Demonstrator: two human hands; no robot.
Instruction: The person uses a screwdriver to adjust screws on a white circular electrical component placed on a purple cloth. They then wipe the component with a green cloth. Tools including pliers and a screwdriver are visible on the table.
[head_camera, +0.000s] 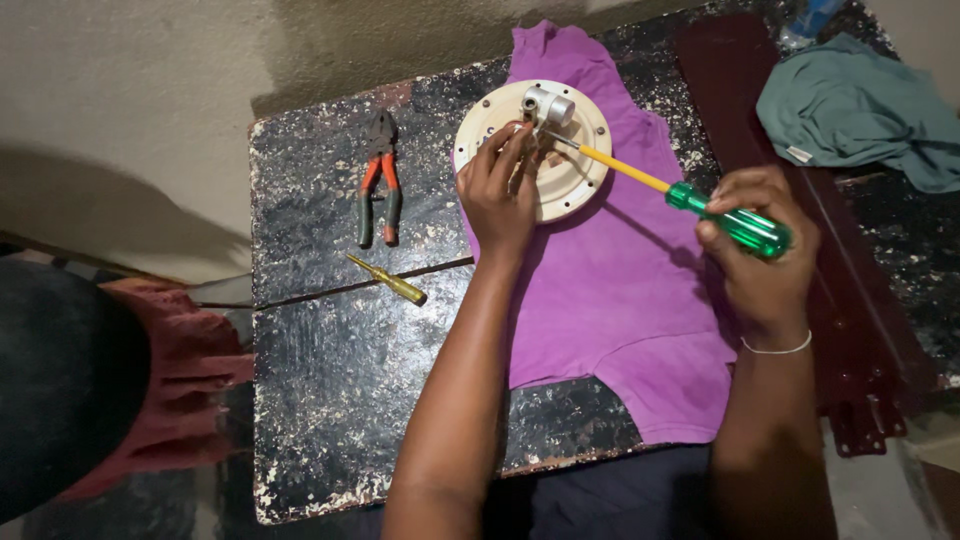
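Now your left hand (500, 190) rests with its fingers curled on the round cream disc (535, 150) at upper centre of the frame, on the purple cloth (620, 300). Your right hand (765, 255) is closed around the green-handled screwdriver (690, 200), whose tip touches the disc's metal hub (549, 106).

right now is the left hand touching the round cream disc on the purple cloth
Touching. The head view shows the left hand with its fingers resting on top of the round cream disc, no gap visible, while it lies on the purple cloth.
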